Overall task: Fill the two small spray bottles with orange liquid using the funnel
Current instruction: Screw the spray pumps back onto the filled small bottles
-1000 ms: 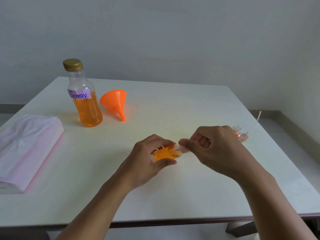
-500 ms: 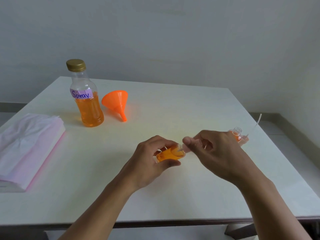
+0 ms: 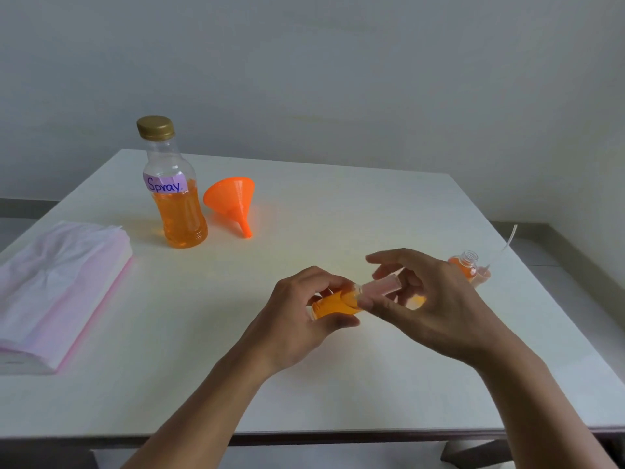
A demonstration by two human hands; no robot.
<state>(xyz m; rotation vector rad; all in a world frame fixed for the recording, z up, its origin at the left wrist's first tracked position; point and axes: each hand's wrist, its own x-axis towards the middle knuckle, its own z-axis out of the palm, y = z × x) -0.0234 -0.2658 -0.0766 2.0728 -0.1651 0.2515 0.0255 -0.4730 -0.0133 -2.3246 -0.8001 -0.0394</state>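
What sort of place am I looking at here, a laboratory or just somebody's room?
Most likely an ordinary room, not a laboratory: a plain white table against a bare wall, a drink bottle hand-labelled "Spray", an orange funnel and a pack of tissues.

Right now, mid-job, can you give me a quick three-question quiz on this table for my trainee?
1. True or false: the gold cap is on the big bottle labelled "Spray."
2. Where is the funnel?
A) standing in a bottle's neck
B) lying on its side on the table, beside the big bottle
C) held in a hand
3. Which hand grips the filled small bottle?

Key: 1 true; 2 B; 3 the left hand.
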